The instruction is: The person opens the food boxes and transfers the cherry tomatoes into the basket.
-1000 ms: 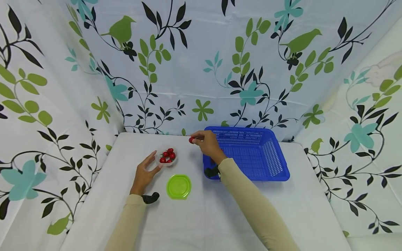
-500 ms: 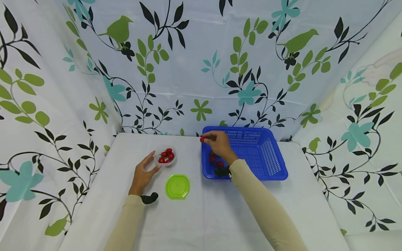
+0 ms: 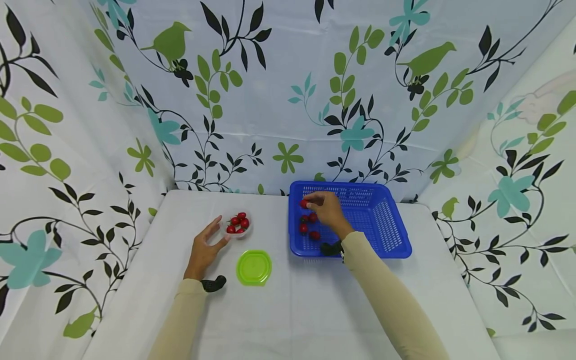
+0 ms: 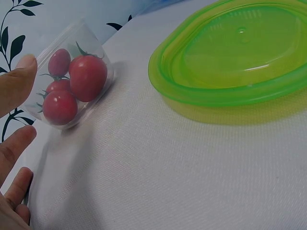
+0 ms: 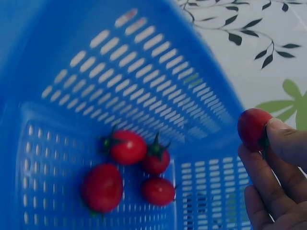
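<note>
Over the left side of the blue plastic basket [image 3: 380, 215], my right hand [image 3: 330, 212] pinches a cherry tomato [image 5: 252, 128] between thumb and fingertips. Below it, several red cherry tomatoes [image 5: 127, 147] with green stems lie on the basket floor. My left hand [image 3: 204, 250] holds a small clear plastic container [image 4: 79, 33] on the table, thumb and fingers spread at its left side. Several cherry tomatoes [image 4: 88, 77] sit inside that container. Nearer the person lies a green lid [image 3: 254, 268], flat on the table.
A white cloth covers the table [image 3: 270, 320]. Curtains [image 3: 270, 100] printed with leaves and birds hang behind it and at both sides. Each wrist wears a black camera mount [image 3: 213, 284].
My right hand has carried the cherry tomato rightward from beside the basket to over its inside, uncovering the tomatoes there. My left hand has stayed at the container.
</note>
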### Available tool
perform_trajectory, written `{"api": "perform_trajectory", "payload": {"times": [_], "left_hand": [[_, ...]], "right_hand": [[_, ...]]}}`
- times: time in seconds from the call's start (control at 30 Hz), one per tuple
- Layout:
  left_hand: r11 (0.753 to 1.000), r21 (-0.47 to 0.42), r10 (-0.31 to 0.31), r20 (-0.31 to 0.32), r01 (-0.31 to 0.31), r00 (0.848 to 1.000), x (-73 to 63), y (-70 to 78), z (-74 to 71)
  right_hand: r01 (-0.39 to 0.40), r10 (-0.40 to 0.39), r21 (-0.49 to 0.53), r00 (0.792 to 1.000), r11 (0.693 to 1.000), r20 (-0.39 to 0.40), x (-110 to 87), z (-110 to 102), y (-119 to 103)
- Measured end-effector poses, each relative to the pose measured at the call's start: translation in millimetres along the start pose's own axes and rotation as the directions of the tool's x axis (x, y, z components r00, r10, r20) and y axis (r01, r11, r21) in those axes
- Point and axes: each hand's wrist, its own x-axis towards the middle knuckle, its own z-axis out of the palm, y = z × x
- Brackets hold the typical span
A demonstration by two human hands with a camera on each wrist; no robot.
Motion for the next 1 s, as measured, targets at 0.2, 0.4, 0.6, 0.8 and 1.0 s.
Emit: {"api": "perform_trajectory", "payload": {"times": [0.2, 0.4, 0.6, 0.8, 1.0], "left_hand": [[1.000, -0.002, 0.013, -0.010, -0.013, 1.000, -0.2, -1.1, -1.2], [1.000, -0.009, 0.010, -0.006, -0.010, 1.000, 0.3, -2.1, -1.7], [1.000, -0.010, 0.002, -0.005, -0.002, 1.000, 1.4, -2.4, -2.0], [1.000, -0.014, -0.009, -0.002, 0.009, 1.000, 0.8, -0.6, -1.9], [1.000, -0.015, -0.007, -0.002, 0.007, 1.000, 0.9, -0.3, -0.6]], "right_hand": [[-0.012, 0.012, -0.029, 1.000, 0.999, -0.008, 0.6, -9, 12], [-0.067, 0.067, -0.033, 0.998, 0.997, 0.008, 4.4, -17, 27], [-0.090, 0.091, -0.047, 0.996, 0.995, 0.022, 9.7, -25, 39], [-0.128, 0.132, -0.080, 0.990, 0.989, 0.047, 13.5, -31, 47], [-0.168, 0.172, -0.072, 0.984, 0.983, 0.050, 18.1, -33, 57]]}}
